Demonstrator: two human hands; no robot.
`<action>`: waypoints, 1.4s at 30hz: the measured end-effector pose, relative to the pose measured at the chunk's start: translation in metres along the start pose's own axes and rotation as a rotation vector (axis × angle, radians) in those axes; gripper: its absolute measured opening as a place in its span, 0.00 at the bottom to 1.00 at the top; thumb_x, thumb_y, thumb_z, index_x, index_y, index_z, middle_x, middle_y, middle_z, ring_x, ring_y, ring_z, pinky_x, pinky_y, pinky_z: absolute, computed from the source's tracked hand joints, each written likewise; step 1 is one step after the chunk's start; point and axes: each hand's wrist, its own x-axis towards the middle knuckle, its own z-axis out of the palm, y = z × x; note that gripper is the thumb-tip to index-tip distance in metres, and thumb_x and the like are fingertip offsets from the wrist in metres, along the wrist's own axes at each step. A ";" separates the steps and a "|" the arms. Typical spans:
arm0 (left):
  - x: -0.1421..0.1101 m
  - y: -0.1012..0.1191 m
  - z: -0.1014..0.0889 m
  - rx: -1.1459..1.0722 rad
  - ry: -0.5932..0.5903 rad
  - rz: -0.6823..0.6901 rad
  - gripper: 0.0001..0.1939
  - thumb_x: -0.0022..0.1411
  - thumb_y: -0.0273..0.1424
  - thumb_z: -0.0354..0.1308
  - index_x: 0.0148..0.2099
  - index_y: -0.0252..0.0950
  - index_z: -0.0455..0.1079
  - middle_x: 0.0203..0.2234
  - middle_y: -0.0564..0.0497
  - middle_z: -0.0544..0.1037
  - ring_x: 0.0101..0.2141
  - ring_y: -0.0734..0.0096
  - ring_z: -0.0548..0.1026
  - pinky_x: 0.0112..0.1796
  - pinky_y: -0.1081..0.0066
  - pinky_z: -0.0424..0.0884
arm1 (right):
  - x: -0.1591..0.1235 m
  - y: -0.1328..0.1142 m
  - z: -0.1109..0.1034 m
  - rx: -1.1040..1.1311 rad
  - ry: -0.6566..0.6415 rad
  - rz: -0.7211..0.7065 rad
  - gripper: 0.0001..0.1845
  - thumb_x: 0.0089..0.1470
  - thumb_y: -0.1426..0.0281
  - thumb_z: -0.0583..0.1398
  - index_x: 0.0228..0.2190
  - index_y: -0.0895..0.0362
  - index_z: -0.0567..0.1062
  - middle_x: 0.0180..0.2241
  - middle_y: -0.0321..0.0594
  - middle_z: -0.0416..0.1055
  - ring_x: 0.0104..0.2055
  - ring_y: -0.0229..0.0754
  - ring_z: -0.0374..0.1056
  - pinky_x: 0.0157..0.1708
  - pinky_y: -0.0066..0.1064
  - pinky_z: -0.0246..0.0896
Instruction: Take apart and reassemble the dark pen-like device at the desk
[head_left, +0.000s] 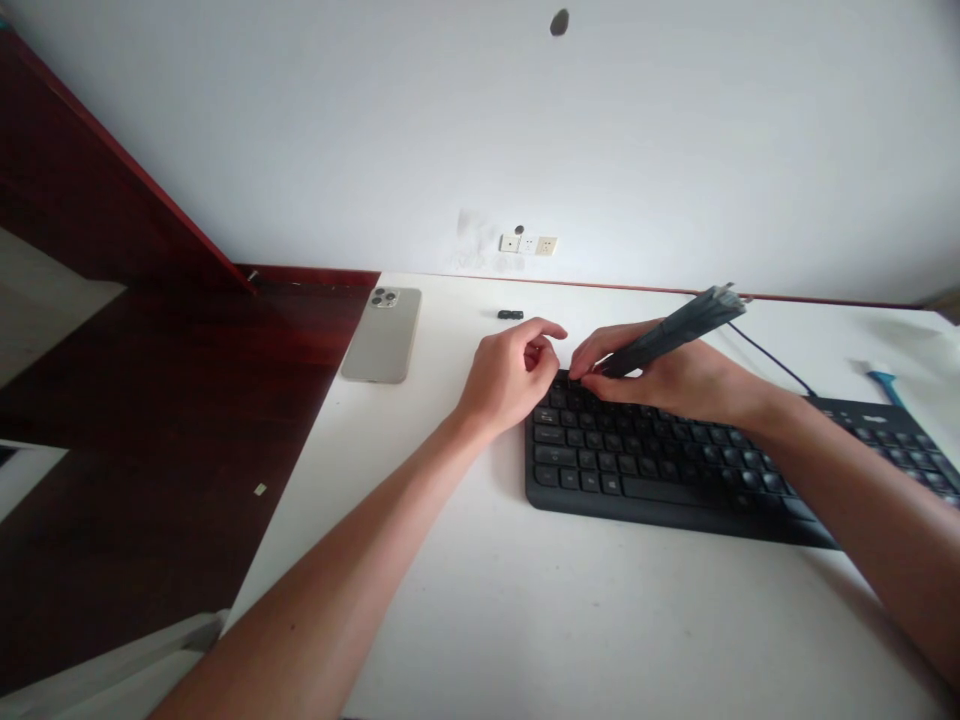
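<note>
Right hand grips a grey tool at a black keyboard; left hand curls at its corner, finger gap narrow.

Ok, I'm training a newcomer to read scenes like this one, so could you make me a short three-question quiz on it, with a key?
1. Which hand grips the long grey object above the keyboard?
2. True or false: the phone lies screen up.
3. Where do the two small black pieces lie?
A) On the phone
B) On the white table
C) On the keyboard

Key:
1. The right hand.
2. False; the phone's rear cameras show on top.
3. B.
</note>
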 end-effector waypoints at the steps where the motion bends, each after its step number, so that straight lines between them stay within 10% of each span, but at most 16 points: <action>1: 0.000 0.000 0.000 0.000 -0.002 -0.001 0.12 0.64 0.20 0.56 0.45 0.37 0.77 0.30 0.52 0.81 0.32 0.73 0.79 0.36 0.74 0.75 | 0.000 0.000 0.002 0.007 -0.001 0.004 0.09 0.53 0.60 0.65 0.36 0.48 0.82 0.40 0.37 0.82 0.43 0.48 0.77 0.44 0.39 0.73; 16: -0.001 0.000 0.000 0.016 -0.025 0.008 0.13 0.64 0.20 0.55 0.46 0.36 0.77 0.30 0.52 0.81 0.31 0.73 0.78 0.36 0.74 0.73 | -0.004 -0.012 0.008 -0.016 -0.013 0.006 0.09 0.50 0.69 0.63 0.34 0.47 0.82 0.34 0.35 0.81 0.36 0.45 0.76 0.38 0.36 0.72; 27: 0.000 0.002 -0.001 0.042 -0.034 0.005 0.13 0.64 0.20 0.55 0.47 0.36 0.76 0.30 0.53 0.81 0.31 0.75 0.78 0.36 0.75 0.73 | -0.001 0.001 0.010 -0.103 0.017 -0.240 0.05 0.56 0.67 0.64 0.34 0.49 0.82 0.41 0.39 0.79 0.40 0.45 0.75 0.40 0.37 0.71; 42: -0.001 -0.001 -0.001 0.087 -0.065 0.018 0.15 0.65 0.20 0.53 0.49 0.37 0.75 0.32 0.52 0.81 0.31 0.74 0.77 0.37 0.75 0.72 | -0.001 0.000 0.019 -0.103 0.089 -0.145 0.05 0.51 0.70 0.64 0.33 0.51 0.76 0.30 0.34 0.77 0.30 0.42 0.71 0.31 0.35 0.65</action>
